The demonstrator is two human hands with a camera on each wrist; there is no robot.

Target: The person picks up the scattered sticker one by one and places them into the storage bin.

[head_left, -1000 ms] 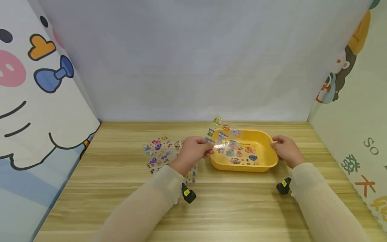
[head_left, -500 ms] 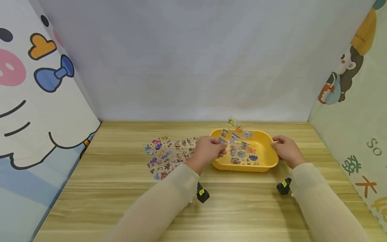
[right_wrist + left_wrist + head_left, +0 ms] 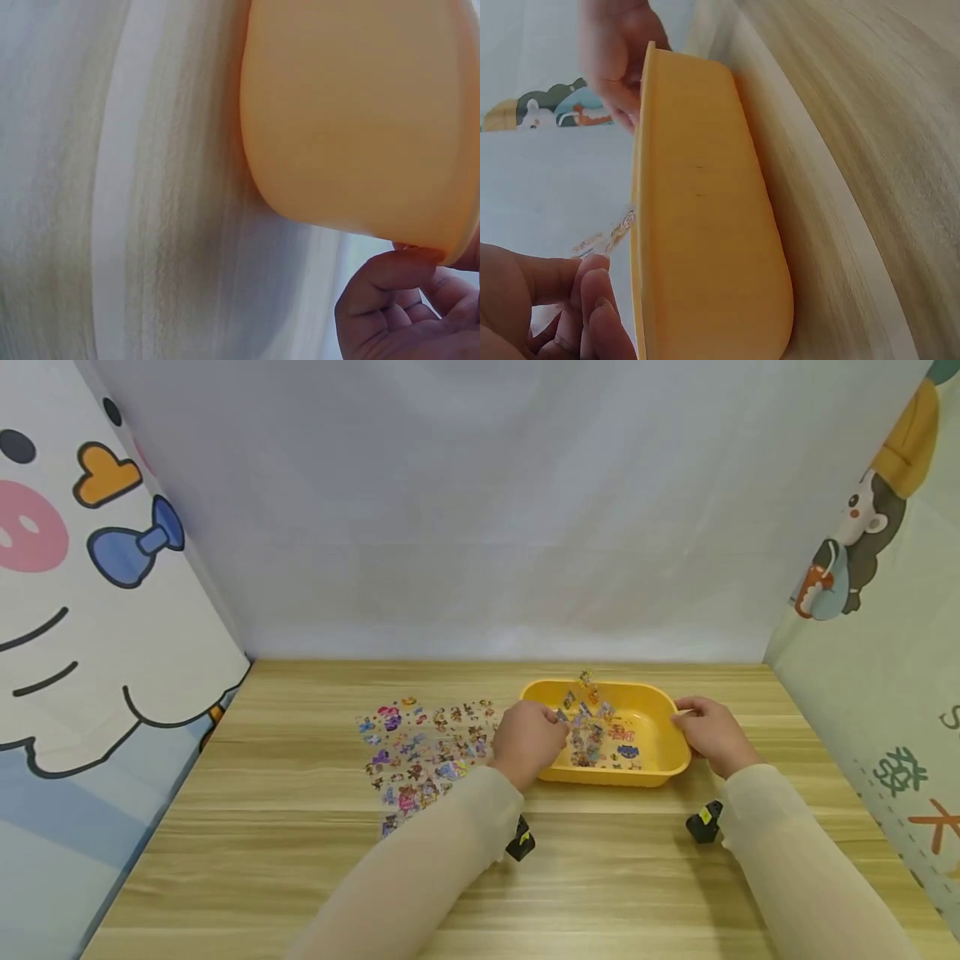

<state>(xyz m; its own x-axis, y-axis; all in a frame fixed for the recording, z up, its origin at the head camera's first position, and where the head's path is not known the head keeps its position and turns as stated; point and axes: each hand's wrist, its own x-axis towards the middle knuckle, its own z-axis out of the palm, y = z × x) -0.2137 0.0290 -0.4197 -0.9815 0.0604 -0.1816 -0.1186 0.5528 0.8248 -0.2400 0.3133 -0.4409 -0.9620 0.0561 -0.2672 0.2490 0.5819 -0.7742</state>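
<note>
My left hand (image 3: 528, 739) pinches a clear sticker sheet (image 3: 587, 712) with small colourful cartoon prints, just above the left part of a yellow plastic tray (image 3: 611, 778). In the left wrist view, thumb and fingers hold the sheet's edge (image 3: 604, 238) beside the tray's rim. More stickers (image 3: 628, 751) lie in the tray, partly overlapped by the held sheet. My right hand (image 3: 712, 735) grips the tray's right rim; the right wrist view shows its fingers (image 3: 386, 274) at the tray's corner. Left of the tray, transparent sticker sheets (image 3: 412, 752) lie flat, partly hidden by my left arm.
Everything stands on a wood-grain table (image 3: 600, 893). A pale cloth backdrop (image 3: 480, 527) rises behind it. Cartoon-printed panels flank both sides, one with a white character (image 3: 112, 635) on the left. Small black devices (image 3: 703, 822) sit at both wrists.
My left hand has moved right and slightly down, carrying the sticker sheet from the tray's left edge over its inside. More of the sheets on the table now shows. My right hand stays at the rim.
</note>
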